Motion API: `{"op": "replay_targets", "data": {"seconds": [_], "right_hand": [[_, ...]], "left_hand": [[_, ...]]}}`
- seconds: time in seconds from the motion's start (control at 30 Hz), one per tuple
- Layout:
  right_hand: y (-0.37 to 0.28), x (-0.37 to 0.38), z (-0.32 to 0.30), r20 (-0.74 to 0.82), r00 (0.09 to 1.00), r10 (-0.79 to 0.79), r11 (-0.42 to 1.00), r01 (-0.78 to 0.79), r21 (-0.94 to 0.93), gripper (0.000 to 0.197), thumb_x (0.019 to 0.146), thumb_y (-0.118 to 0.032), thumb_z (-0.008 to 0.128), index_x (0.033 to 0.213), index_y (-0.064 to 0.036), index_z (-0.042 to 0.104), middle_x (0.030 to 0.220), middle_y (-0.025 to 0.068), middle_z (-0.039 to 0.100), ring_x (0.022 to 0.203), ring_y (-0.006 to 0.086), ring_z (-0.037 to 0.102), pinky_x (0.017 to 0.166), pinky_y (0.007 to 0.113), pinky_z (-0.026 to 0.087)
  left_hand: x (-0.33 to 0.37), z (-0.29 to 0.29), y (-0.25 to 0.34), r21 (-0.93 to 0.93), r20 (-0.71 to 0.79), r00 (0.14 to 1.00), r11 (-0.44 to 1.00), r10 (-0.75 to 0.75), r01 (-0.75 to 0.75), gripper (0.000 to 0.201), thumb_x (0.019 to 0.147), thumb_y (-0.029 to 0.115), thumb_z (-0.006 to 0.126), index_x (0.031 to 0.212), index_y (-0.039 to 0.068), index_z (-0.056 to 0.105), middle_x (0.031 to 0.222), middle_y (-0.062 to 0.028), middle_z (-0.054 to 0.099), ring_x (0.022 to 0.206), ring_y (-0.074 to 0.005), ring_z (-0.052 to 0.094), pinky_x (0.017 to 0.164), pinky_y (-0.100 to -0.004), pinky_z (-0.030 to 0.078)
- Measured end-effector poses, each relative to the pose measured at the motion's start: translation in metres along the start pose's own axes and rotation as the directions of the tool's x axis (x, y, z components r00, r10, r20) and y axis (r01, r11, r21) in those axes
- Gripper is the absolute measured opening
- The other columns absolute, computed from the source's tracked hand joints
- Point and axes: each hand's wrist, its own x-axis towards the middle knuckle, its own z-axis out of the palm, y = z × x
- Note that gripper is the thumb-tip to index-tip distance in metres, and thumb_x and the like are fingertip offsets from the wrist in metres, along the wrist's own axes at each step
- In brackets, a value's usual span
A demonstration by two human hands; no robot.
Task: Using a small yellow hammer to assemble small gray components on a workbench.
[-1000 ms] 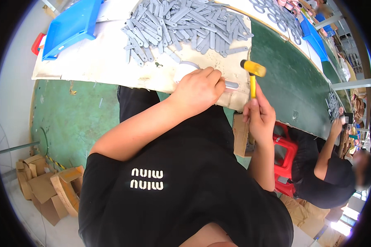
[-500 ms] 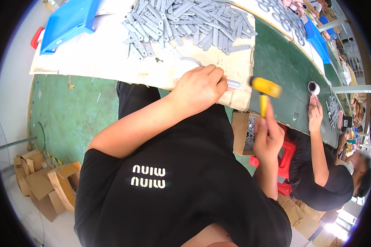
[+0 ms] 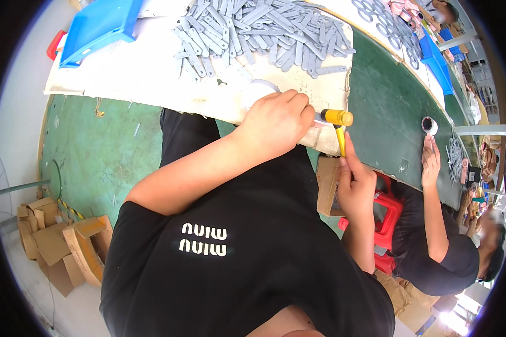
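My left hand (image 3: 278, 121) is closed round a grey plastic part (image 3: 318, 117) at the near edge of the cardboard-covered table. One end of the part sticks out to the right of my fingers. Past my knuckles shows a pale curved piece (image 3: 262, 85); whether it belongs to the same part I cannot tell. In my right hand (image 3: 357, 182) is a small yellow mallet (image 3: 338, 117), gripped by its handle. Its black face meets, or nearly meets, the protruding grey end. Beyond my left hand lies a heap of flat grey plastic strips (image 3: 264, 33).
A blue tray (image 3: 98, 33) stands at the far left of the table. To the right, a co-worker's hand (image 3: 430, 163) holds a roll of tape (image 3: 429, 125) over the green tabletop (image 3: 382, 112). Beside my right forearm are a cardboard box (image 3: 327, 185) and a red stool (image 3: 387, 216).
The mallet has swung left, from apart on the right to the end of the grey part. My right hand moved left with it. My left hand keeps its grip almost in place.
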Motion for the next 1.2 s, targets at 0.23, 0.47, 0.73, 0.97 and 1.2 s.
{"op": "replay_targets", "data": {"seconds": [0.23, 0.47, 0.73, 0.97, 1.2], "right_hand": [[0.013, -0.012, 0.012, -0.199, 0.968, 0.151, 0.868, -0.034, 0.495, 0.045, 0.11, -0.005, 0.053, 0.155, 0.002, 0.051, 0.072, -0.0031, 0.055, 0.061, 0.0035, 0.045, 0.056, 0.021, 0.04], [0.017, -0.012, 0.016, -0.134, 0.976, 0.17, 0.804, -0.059, 0.592, 0.045, 0.11, -0.004, 0.052, 0.155, 0.0008, 0.052, 0.073, -0.0033, 0.054, 0.061, 0.004, 0.045, 0.056, 0.021, 0.04], [0.001, 0.005, -0.003, -0.108, 0.992, 0.066, 0.931, -0.023, 0.364, 0.046, 0.108, 0.0, 0.053, 0.154, 0.0013, 0.053, 0.071, -0.0018, 0.055, 0.06, 0.0055, 0.047, 0.059, 0.021, 0.041], [0.007, -0.005, -0.009, -0.374, 0.9, -0.223, 0.875, 0.354, 0.329, 0.049, 0.109, -0.001, 0.051, 0.157, 0.0024, 0.046, 0.07, 0.0062, 0.062, 0.054, 0.0105, 0.051, 0.051, 0.024, 0.04], [0.0, 0.014, -0.005, 0.006, 0.988, -0.156, 0.987, 0.156, -0.022, 0.053, 0.101, 0.003, 0.059, 0.153, -0.0044, 0.055, 0.073, 0.0144, 0.061, 0.056, 0.0231, 0.058, 0.059, 0.033, 0.05]], "left_hand": [[0.008, -0.006, -0.001, -0.037, 0.021, 0.985, 0.985, 0.17, -0.17, 0.022, 0.087, 0.014, 0.068, 0.105, 0.012, 0.081, 0.116, -0.0059, 0.068, 0.114, -0.0227, 0.064, 0.094, -0.0379, 0.056], [0.0, -0.015, -0.004, -0.116, 0.105, 0.992, 0.992, 0.069, -0.057, 0.023, 0.088, 0.01, 0.072, 0.109, 0.012, 0.08, 0.127, -0.0086, 0.068, 0.114, -0.0276, 0.066, 0.093, -0.0415, 0.057], [-0.011, 0.011, -0.009, -0.268, -0.116, 0.991, 0.963, -0.062, 0.029, 0.029, 0.085, 0.007, 0.081, 0.113, 0.001, 0.073, 0.1, -0.0117, 0.074, 0.088, -0.0317, 0.072, 0.074, -0.0403, 0.06], [-0.023, 0.025, -0.005, -0.449, -0.06, 0.948, 0.857, -0.311, 0.253, 0.045, 0.085, 0.006, 0.086, 0.125, 0.001, 0.067, 0.1, -0.0111, 0.075, 0.083, -0.0277, 0.071, 0.068, -0.0372, 0.06], [-0.022, 0.025, -0.006, -0.49, -0.126, 0.951, 0.852, -0.281, 0.187, 0.074, 0.085, 0.006, 0.086, 0.148, 0.003, 0.048, 0.099, -0.0088, 0.075, 0.091, -0.028, 0.064, 0.068, -0.0357, 0.057]]}}
